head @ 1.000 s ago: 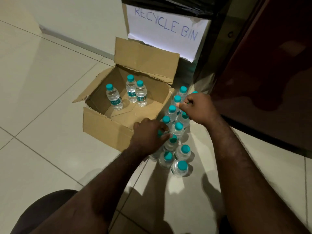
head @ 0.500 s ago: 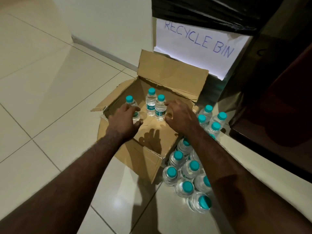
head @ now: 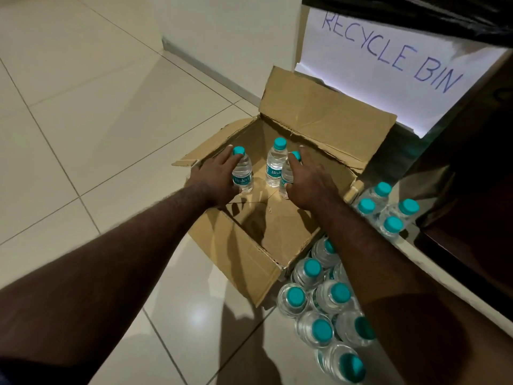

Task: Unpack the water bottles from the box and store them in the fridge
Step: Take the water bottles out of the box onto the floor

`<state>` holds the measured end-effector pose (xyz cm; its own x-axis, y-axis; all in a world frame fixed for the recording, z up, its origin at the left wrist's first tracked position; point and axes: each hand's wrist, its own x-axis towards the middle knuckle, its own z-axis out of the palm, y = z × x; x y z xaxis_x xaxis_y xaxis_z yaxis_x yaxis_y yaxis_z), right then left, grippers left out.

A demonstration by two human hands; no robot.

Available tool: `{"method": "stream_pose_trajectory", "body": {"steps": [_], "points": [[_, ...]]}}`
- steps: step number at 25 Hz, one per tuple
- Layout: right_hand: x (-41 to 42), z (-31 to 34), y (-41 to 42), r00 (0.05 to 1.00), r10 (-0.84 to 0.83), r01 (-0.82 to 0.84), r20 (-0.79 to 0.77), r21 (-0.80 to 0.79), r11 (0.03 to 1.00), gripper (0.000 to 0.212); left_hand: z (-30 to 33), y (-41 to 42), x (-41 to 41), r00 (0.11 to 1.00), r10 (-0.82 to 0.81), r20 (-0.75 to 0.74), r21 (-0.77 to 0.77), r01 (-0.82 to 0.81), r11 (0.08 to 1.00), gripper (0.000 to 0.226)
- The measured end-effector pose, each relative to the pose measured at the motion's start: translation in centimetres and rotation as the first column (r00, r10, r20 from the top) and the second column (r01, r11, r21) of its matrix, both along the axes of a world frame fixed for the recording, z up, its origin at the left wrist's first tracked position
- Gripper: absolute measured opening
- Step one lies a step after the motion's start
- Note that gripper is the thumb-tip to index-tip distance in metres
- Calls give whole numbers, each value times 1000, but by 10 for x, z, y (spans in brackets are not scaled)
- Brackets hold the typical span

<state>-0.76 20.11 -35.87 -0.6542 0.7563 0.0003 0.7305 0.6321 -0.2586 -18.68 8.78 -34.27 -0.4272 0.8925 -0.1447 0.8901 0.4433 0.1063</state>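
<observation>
While emptying the box (head: 244,254), reaching in for the last three bottles: left hand (head: 219,176) wrapping around left bottle (head: 243,173), right hand (head: 308,182) closing on right bottle (head: 287,176), middle bottle (head: 276,162) untouched. Floor bottles (head: 322,298) standing at 4 o'clock. Next probably needing firm lift clear of flaps.

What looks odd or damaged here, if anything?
Only the cardboard box: its flap edges are torn and ragged, and the near right corner is bent. The three bottles inside and those on the floor stand upright, caps on; no spill shows.
</observation>
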Motion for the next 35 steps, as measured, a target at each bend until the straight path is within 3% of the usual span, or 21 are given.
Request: {"method": "stream_pose_trajectory", "body": {"steps": [2,7,11,19,23,26,31,35], "points": [[3,1,2,1000,4,-4,13,-14,1000,69,-2,2,-1,1000,8,10,-22,-8,1000,86],[4,6,0,990,4,-2,-144,17,1000,48,-3,15,-2,1000,1,-5,-60,-1,998,88],[1,11,-3,983,-9,22,-185,68,997,35,-1,30,-8,1000,7,-16,-88,-8,996,87],[4,16,-16,952,-124,128,-281,-6,992,27,-8,23,1,998,-20,54,182,10,983,53],[7,18,-17,977,-194,191,-90,-39,981,51,-6,9,11,997,-58,52,219,45,975,46],[8,22,-25,980,-183,178,-78,-61,982,61,0,-3,21,996,-73,58,255,56,965,46],[12,43,-40,985,-160,154,-60,-89,984,37,35,-24,34,989,-139,53,355,112,928,43],[21,83,-38,981,-170,162,-98,-89,983,34,76,-44,44,983,-180,46,501,133,855,39]]}}
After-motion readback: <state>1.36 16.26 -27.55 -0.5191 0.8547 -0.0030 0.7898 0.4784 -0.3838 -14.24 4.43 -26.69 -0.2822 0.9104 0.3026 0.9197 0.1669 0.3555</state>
